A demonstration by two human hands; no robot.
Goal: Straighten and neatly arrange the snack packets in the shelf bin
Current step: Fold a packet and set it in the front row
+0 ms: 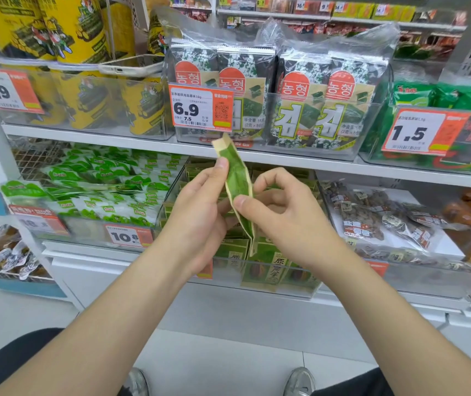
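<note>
Straightening step judged in hand: left hand [197, 212] and right hand [283, 210] both pinch one slim green-and-tan foil snack packet [237, 184], held edge-on above the clear plastic shelf bin [300, 292]; next, slot it upright among matching packets.

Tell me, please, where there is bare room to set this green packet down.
Bare white shows on the right tray, beside the brown packets. The middle bin's front row is packed; its centre is hidden behind the left hand and right hand. The left bin is heaped full.
</note>
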